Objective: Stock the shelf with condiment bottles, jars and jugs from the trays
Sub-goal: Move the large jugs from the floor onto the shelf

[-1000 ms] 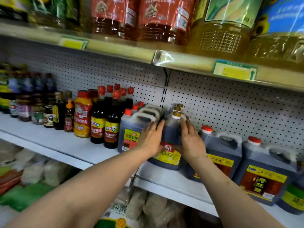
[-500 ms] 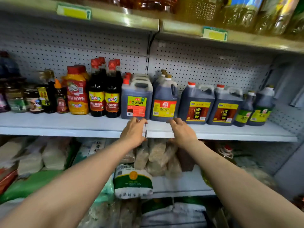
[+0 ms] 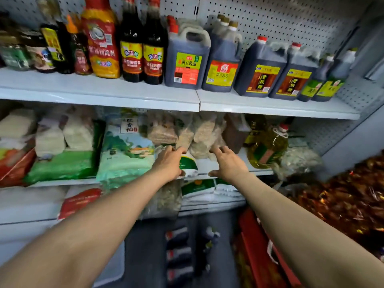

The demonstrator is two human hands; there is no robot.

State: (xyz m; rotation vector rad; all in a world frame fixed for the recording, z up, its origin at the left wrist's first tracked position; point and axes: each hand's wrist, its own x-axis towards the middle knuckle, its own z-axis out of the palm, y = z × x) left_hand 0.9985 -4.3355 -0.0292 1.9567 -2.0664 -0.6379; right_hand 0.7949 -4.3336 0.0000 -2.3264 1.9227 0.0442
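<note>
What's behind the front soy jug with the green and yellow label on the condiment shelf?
Behind the green-label jug more red caps and another jug handle show, so the row continues back. Their bodies and labels are covered, so their number is unclear. Pegboard backs the shelf.

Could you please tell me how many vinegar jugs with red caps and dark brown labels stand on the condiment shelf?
2. One vinegar jug stands right of the yellow-labelled soy sauce jug; the second vinegar jug stands beside it, further right. More may hide behind them.
</note>
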